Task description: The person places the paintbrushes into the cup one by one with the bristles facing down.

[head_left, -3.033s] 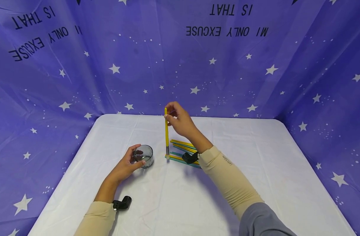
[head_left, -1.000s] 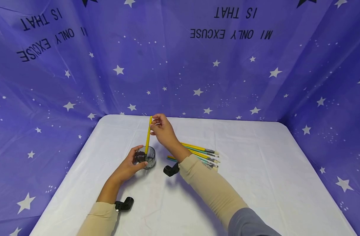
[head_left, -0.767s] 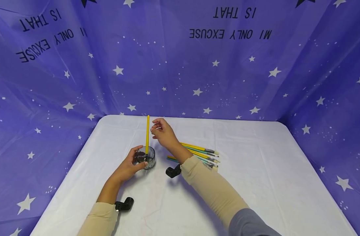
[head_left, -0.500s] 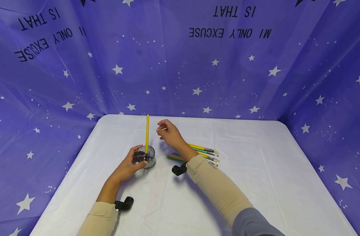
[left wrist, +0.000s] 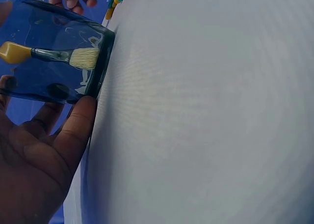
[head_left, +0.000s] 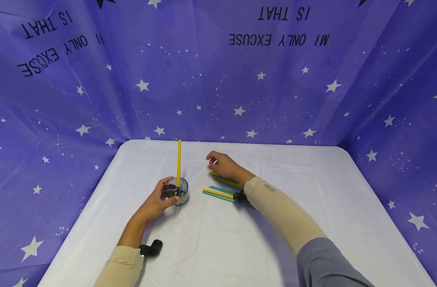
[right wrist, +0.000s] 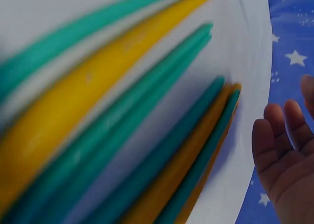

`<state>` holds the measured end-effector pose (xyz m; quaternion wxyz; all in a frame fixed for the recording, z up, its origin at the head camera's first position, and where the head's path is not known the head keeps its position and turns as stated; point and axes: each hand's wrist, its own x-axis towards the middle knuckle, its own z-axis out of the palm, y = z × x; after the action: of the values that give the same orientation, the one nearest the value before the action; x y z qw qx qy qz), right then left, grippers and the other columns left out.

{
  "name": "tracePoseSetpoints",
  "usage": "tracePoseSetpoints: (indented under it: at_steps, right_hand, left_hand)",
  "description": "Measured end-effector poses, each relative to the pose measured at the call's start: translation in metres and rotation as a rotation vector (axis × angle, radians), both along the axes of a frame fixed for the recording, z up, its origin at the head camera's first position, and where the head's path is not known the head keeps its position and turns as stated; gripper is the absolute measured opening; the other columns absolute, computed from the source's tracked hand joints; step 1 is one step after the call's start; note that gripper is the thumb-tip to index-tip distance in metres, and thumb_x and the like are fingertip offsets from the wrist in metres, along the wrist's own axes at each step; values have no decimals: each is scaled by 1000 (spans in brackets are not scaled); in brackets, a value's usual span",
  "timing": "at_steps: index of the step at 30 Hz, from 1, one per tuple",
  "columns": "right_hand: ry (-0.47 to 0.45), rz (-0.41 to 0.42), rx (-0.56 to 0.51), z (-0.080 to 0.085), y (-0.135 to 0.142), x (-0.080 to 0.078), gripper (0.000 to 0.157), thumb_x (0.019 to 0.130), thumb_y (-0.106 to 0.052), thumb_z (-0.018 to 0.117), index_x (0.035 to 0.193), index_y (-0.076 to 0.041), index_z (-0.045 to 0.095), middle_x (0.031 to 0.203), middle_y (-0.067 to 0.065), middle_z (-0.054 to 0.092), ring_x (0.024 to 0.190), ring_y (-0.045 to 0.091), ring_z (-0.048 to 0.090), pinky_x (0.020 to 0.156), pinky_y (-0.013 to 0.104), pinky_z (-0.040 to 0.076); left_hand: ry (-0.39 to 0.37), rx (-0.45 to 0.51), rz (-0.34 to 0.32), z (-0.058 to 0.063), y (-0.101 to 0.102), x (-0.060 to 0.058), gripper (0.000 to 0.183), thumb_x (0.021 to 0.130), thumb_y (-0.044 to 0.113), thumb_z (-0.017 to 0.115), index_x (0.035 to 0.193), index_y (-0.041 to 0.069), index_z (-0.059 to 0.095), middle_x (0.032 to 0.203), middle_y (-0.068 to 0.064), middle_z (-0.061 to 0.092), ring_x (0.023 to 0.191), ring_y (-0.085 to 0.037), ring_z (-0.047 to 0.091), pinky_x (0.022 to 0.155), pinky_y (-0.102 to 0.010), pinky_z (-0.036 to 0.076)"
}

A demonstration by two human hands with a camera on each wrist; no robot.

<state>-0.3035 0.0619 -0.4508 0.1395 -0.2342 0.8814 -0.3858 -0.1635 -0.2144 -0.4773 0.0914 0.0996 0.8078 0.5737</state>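
Observation:
My left hand [head_left: 156, 202] grips a dark tinted glass [head_left: 183, 195] on the white table, thumb on the near side and fingers round the far side. A yellow paintbrush [head_left: 179, 163] stands almost upright in that glass; its pale bristles [left wrist: 84, 59] point down near the bottom in the left wrist view. My right hand [head_left: 223, 164] hovers over the far handle ends of a bunch of loose paintbrushes [head_left: 218, 194], holding nothing, its fingers loosely bent. In the right wrist view the yellow and green handles [right wrist: 113, 86] lie side by side, apart from the fingers [right wrist: 279, 135].
A white cloth covers the table [head_left: 211, 247]. Behind it and along both sides hangs a purple curtain [head_left: 218, 87] with stars and lettering. My right forearm and its black wrist camera [head_left: 241, 197] hide the brush ends of the bunch.
My right hand lowered the yellow paintbrush into the glass, let go of it, and moved right to above the loose paintbrushes. My left hand has kept its grip on the glass.

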Motion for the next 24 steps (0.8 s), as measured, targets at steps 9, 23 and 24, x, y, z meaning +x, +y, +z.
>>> tracePoseSetpoints:
  at_steps: [9, 23, 24]
  right_hand:
    - [-32, 57, 144, -1, 11, -3, 29, 100, -13, 59, 128, -7, 58, 109, 5, 61, 94, 19, 56, 88, 34, 46]
    - [-6, 120, 271, -6, 10, -11, 19, 97, -4, 58, 113, -11, 65, 98, 4, 63, 85, 20, 54, 80, 33, 46]
    - [-14, 117, 274, -7, 10, -12, 19, 97, -4, 58, 113, -11, 65, 98, 4, 63, 86, 20, 54, 80, 32, 46]
  left_hand:
    - [-9, -8, 1, 0, 0, 0, 78, 92, 15, 71, 153, 12, 24, 139, -25, 46, 129, -43, 45, 108, -62, 21]
    - [2, -7, -2, 1, -1, 0, 77, 91, 14, 70, 153, 11, 24, 137, -24, 46, 124, -40, 49, 106, -60, 25]
    - [0, -5, 0, 1, -1, 1, 77, 91, 13, 70, 153, 11, 25, 137, -24, 46, 124, -40, 49, 106, -60, 25]
